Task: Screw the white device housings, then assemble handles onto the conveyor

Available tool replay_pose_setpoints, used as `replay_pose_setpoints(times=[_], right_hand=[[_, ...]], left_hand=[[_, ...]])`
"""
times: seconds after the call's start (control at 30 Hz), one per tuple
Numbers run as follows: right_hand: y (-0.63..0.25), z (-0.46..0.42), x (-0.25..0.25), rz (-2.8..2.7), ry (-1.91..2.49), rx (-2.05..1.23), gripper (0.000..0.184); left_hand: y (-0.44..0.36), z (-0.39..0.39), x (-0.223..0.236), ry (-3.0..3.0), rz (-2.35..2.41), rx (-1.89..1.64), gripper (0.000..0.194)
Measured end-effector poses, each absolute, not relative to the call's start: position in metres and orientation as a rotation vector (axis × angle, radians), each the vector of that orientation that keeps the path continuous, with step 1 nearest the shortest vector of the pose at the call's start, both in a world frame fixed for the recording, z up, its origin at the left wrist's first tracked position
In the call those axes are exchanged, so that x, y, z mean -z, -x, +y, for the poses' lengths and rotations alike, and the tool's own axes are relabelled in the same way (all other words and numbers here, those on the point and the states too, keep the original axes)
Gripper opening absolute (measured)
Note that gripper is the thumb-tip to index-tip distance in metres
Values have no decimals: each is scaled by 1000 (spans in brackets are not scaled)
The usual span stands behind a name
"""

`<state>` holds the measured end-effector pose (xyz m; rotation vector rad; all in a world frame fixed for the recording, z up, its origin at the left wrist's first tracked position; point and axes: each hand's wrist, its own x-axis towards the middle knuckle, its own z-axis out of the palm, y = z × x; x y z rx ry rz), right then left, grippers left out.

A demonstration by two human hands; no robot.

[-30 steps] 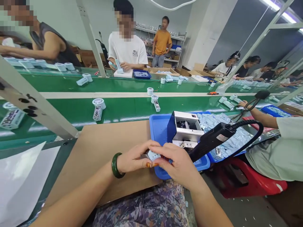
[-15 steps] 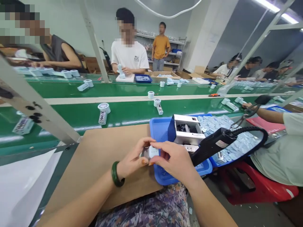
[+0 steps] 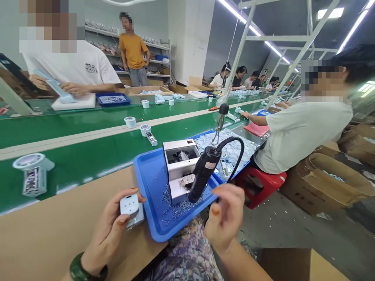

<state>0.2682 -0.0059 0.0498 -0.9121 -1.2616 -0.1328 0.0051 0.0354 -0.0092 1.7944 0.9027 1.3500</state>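
A pale-blue part (image 3: 129,205), end face dotted with small holes, is gripped in the left hand (image 3: 107,234), lower left of centre; the right hand (image 3: 227,218) curls, whether around anything I cannot tell.

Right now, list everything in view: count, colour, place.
Part: one, pale blue, left grip.
Trays: several, blue, centre and across.
Screws: many, silvery, in nearest tray.
Machine: one, silver, in nearest tray.
Driver: one, black, before machine.
Pieces: many, pale blue, next tray.
Cardboard: one, brown, lower left.
Lanes: two, green, crossing middle.
Devices: several, pale blue, on lanes.
Cartons: several, brown, mainly right.
Stool: one, red, right.
Rack: one, grey, back.
People: several, mixed clothing, back, right.
Lights: several, white, overhead.
Bangle: one, green, lower left.
Left grip: one, bare, lower left.
Right grip: one, bare, lower centre.
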Motion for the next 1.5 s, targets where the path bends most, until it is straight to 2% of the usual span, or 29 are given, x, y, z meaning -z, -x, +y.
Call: replay_pose_setpoints(times=[0.07, 0.13, 0.17, 0.27, 0.37, 0.47, 0.63, 0.8, 1.1, 1.33, 1.5], right_hand=[[-286, 12, -54, -1137, 940, -131, 47], [-299, 38, -61, -1243, 847, -652, 73], [-305, 50, -64, -1310, 770, -927, 80], [-315, 73, -72, -1399, 539, -1461, 83], [-319, 68, -77, -1330, 423, -1606, 64], [-321, 49, -88, -1226, 429, -1544, 42], [-312, 39, -117, -1184, 497, -1089, 30], [-288, 50, -129, -1189, 527, -903, 30], [-273, 51, -113, -1175, 668, -763, 30], [-274, 43, -118, -1229, 802, -978, 34], [-265, 22, -140, -1034, 529, -1003, 37]], left_hand=[[-8, 36, 7, -1847, 831, -1332, 38], [-10, 35, 3, -1923, 759, -1315, 36], [-10, 34, 2, -1963, 739, -1310, 37], [-9, 33, -2, -2035, 706, -1314, 37], [-8, 33, -4, -2013, 700, -1317, 32], [-10, 34, -6, -1979, 677, -1338, 30], [-12, 36, -6, -1962, 665, -1360, 30], [-6, 33, -1, -1909, 653, -1385, 32], [-10, 34, -7, -1923, 586, -1419, 34], [-11, 34, -8, -1928, 713, -1343, 33], [-20, 29, -10, -2075, 895, -1279, 38]])
